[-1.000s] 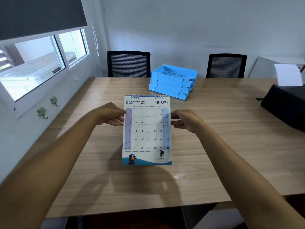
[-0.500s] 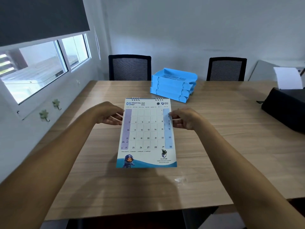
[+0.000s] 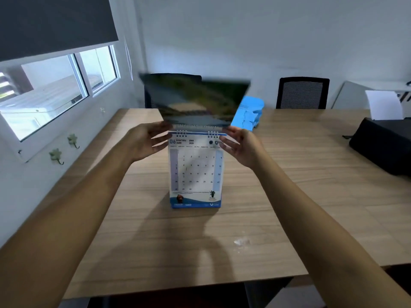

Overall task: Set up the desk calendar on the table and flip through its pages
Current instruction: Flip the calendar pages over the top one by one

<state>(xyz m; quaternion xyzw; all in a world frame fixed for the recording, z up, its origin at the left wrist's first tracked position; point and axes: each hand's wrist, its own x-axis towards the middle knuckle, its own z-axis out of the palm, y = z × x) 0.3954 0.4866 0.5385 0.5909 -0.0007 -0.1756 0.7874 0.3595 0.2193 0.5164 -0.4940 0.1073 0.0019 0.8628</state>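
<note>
The desk calendar [image 3: 195,174] stands upright on the wooden table [image 3: 289,196], its June page facing me. One calendar page [image 3: 195,101] is swung up above the spiral binding, blurred, with its dark photo side towards me. My left hand [image 3: 146,141] is at the calendar's top left with fingers spread, the thumb touching the raised page's lower left corner. At the top right, my right hand [image 3: 238,143] has its fingers extended beside the binding and overlaps the page header. Neither hand shows a closed grip.
A stack of blue letter trays [image 3: 249,114] sits behind the calendar, partly hidden by the raised page. A black bag [image 3: 382,145] lies at the table's right edge. Two black chairs [image 3: 302,92] stand at the far side. A small clear scrap [image 3: 241,241] lies near the front.
The May page, held at both edges before, has swung up over the binding, and June now shows. Both hands have moved up to the top of the calendar and opened.
</note>
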